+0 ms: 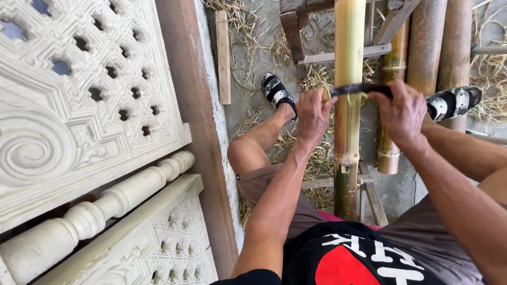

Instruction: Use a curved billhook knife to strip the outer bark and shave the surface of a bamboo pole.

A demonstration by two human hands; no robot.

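Note:
A long yellow-green bamboo pole runs away from me between my knees. A dark curved blade lies across the pole. My left hand grips the blade's left end, and my right hand grips its right end. Both hands sit on either side of the pole, about level with each other.
More bamboo poles lie at the right. Pale shavings litter the concrete floor. My feet in black-and-white sandals rest on it. Carved white panels and a white baluster lean at the left by a brown beam.

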